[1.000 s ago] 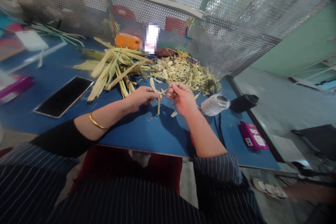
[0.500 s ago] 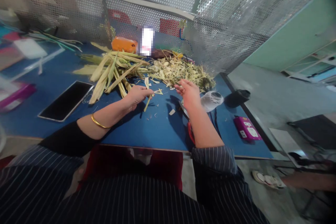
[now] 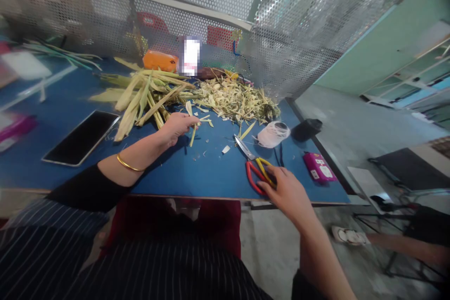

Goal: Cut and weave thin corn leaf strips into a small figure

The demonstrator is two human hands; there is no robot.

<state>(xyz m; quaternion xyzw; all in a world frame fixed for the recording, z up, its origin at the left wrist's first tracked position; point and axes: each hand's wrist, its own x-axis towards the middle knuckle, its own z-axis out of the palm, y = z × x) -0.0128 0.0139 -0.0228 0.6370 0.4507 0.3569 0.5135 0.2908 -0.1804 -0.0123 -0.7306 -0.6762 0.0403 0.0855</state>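
My left hand (image 3: pixel 181 126) is closed in a pinch on several narrow strips of corn husk (image 3: pixel 192 135), held above the blue table. My right hand (image 3: pixel 286 190) reaches over the handles of a pair of scissors (image 3: pixel 250 153), one handle red and the other yellow. Its thumb and fingers are apart at the handle ends and seem to touch them. The scissors lie on the table with their blades pointing away. Past the blade tips are a loose husk strip (image 3: pixel 248 131) and a spool of white thread (image 3: pixel 273 134).
Long corn husks (image 3: pixel 140 98) and a heap of husk scraps (image 3: pixel 235 98) lie at the back. A dark-screened tablet (image 3: pixel 82 138) is at the left. A black spool (image 3: pixel 306 130) and a purple packet (image 3: pixel 319 167) lie at the right. Behind stands a perforated metal screen (image 3: pixel 197 14).
My right hand has come back from near the husk heap, down and right to the scissors' handles. My left hand still holds the husk strips. The view has shifted slightly.
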